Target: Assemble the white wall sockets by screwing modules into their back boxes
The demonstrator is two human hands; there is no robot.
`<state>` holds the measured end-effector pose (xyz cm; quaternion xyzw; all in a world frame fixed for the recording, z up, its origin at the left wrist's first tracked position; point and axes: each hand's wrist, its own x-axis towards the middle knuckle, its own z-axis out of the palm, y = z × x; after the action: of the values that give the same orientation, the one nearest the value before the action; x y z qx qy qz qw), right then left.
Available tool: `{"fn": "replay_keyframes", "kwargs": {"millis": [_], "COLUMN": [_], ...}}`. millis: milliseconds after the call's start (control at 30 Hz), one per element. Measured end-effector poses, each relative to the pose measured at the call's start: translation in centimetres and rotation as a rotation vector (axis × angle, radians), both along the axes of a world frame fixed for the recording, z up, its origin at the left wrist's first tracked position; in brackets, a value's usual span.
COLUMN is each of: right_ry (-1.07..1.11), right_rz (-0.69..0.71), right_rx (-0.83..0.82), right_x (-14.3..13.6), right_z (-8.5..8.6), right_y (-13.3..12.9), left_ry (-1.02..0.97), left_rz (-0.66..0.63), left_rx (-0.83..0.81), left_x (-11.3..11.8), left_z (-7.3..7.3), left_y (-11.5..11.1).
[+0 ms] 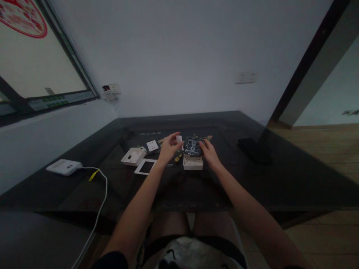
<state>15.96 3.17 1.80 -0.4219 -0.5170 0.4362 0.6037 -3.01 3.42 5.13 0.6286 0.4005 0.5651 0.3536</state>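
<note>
My right hand (208, 152) grips the right edge of a dark wall-socket module (193, 146), whose black back side with its slots faces up. Beneath the module, a white mounting box (193, 163) sits on the table and is partly covered by it. At the module's left side, my left hand (169, 147) is closed on a small flat white piece (179, 139), held between thumb and fingers. Small yellow pieces (178, 158) lie just left of the box. A white socket panel (152, 145), another white box (132, 157) and a white frame (144, 167) lie left of my left hand.
The dark table (213, 186) runs up to the wall. On its left lies a white power-bank-like device (64, 167) with a white cable (105, 186) hanging over the front edge. A black flat item (254, 150) lies at right. Wall sockets (246, 77) are mounted behind.
</note>
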Motion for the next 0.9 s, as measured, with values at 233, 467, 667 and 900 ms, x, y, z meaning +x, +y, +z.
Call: {"fn": "replay_keyframes", "kwargs": {"millis": [233, 467, 667, 900], "right_ry": [-0.021, -0.068, -0.147, -0.157], "right_rz": [0.016, 0.02, 0.012, 0.036], "right_rx": [0.009, 0.01, 0.075, 0.117], "right_x": [0.0, 0.0, -0.1, -0.2], "right_z": [-0.2, -0.2, -0.1, -0.3], "right_y": [0.0, -0.2, -0.1, 0.0], "left_ry": [-0.205, -0.243, -0.215, -0.13], "left_rz": [-0.011, -0.062, -0.134, -0.157], "left_rx": [-0.183, -0.224, -0.181, -0.13], "left_x": [0.1, 0.0, 0.5, 0.5], "left_z": [-1.7, -1.8, -2.0, -2.3], "left_y": [-0.2, -0.6, -0.6, -0.3]}}
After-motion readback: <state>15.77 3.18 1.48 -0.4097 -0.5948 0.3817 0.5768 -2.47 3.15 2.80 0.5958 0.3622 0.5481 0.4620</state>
